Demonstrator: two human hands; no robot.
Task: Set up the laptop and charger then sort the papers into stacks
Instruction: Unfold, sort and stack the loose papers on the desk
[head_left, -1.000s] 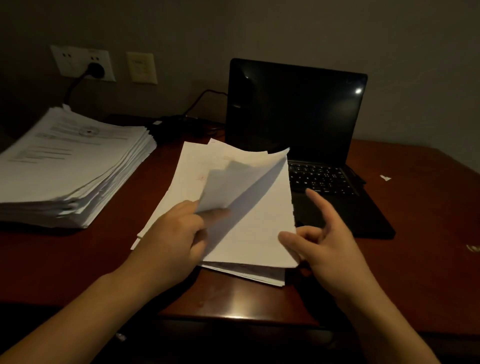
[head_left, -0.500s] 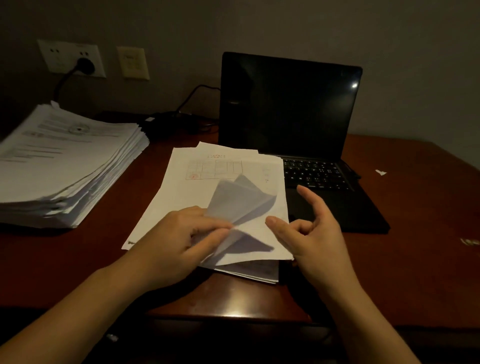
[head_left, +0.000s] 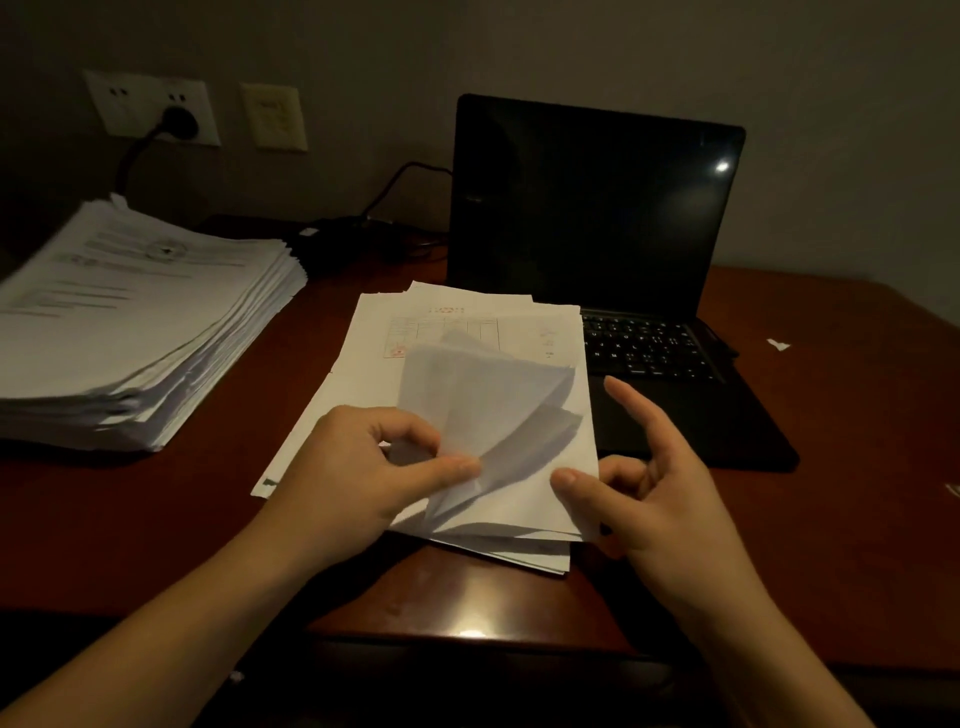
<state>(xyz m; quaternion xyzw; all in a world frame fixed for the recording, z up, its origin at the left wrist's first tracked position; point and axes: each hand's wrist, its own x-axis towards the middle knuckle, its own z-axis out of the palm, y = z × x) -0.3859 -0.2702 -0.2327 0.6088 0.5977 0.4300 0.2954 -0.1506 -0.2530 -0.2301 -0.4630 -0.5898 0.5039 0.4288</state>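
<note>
Left hand pinches a few curled sheets between thumb and bent fingers, lifting their near ends off the small paper pile. Right hand lies loose at the pile's right edge, with the thumb tip on the top sheet, the index finger straight and the other fingers lightly bent beside the paper. The pile lies on the tabletop, overlapping the left side of the open, dark laptop. A tall paper stack sits well to the left, and a black plug sits in the wall socket. Half a second ago the raised paper formed a narrow peak; now it bows up wider, with several layers.
</note>
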